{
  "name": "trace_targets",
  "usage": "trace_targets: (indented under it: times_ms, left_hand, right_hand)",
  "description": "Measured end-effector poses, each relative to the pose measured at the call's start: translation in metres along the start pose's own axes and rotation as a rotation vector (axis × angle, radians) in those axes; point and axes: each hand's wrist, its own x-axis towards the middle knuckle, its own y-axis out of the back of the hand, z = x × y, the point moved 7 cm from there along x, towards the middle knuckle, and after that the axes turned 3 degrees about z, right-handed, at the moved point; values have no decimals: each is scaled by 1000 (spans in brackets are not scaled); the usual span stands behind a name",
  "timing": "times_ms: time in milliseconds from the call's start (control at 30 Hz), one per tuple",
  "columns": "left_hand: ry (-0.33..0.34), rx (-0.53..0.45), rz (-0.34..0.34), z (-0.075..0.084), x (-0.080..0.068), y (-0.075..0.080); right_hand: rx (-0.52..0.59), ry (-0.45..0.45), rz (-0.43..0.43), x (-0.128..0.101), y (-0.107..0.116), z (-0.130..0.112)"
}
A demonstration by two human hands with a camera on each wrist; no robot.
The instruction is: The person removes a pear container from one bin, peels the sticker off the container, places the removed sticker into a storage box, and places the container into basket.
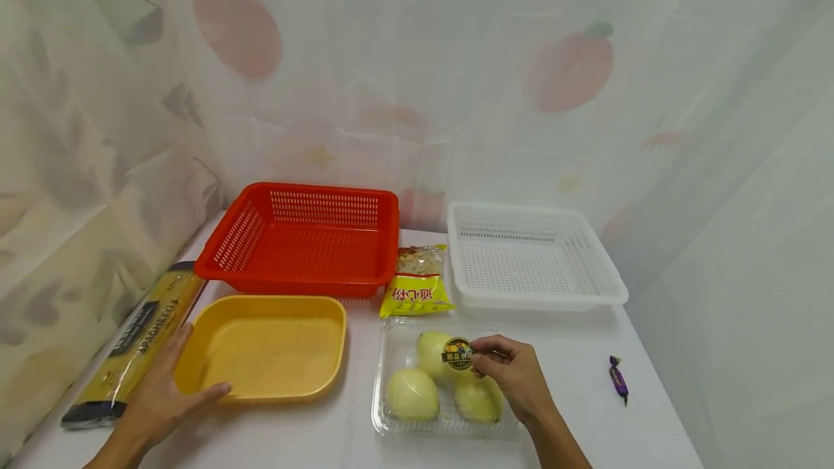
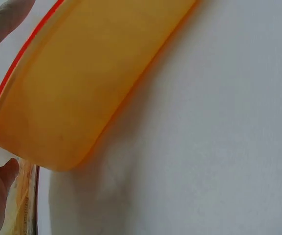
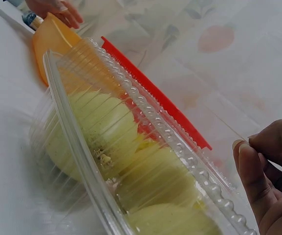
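- Spaghetti pack (image 1: 140, 342): yellow with dark ends, lying aslant at the table's left edge, its far end slightly to the right.
- Left hand (image 1: 159, 393): thumb and fingers spread wide at the tub's left end, touching the rim.
- Tub (image 1: 260, 346): plain yellow-orange, with rounded corners and smooth walls, standing on the table just in front of the red basket (image 1: 326, 208); its mouth faces up and its long axis runs left to right.
- Bag (image 1: 419, 295): yellow, printed, between the two baskets.
- Box (image 1: 378, 404): clear, ribbed plastic around three pale yellow-green fruits (image 1: 413, 394).
- Label (image 1: 458, 353): dark disc with gold lettering, colourful fruit and a band running left to right; it is held above the box, its printed face toward the head camera.
- Right hand (image 1: 515, 375): narrow pinch, thumb and finger on the label's right edge.
- White basket (image 1: 534, 302): behind the box, to the right.
- Sweet (image 1: 617, 380): purple wrapper, far right.
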Motion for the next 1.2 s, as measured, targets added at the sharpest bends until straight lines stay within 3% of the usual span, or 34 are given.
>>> trace_targets:
  times_ms: [233,433,600,900,1200]
  left_hand:
    - [82,40,-41,-9,2,-6]
    - [105,66,-71,-11,2,-5]
    - [99,75,-91,-10,2,-4]
    - [95,68,-62,-9,3,-5]
    - [91,69,-54,-7,1,-5]
  right_hand:
    - [-6,5,4,1,0,-2]
    - [3,19,-24,1,-4,-8]
    - [-6,37,-42,2,-7,-18]
    - [-13,62,-32,5,-13,-38]
    - [14,110,-60,6,-35,-56]
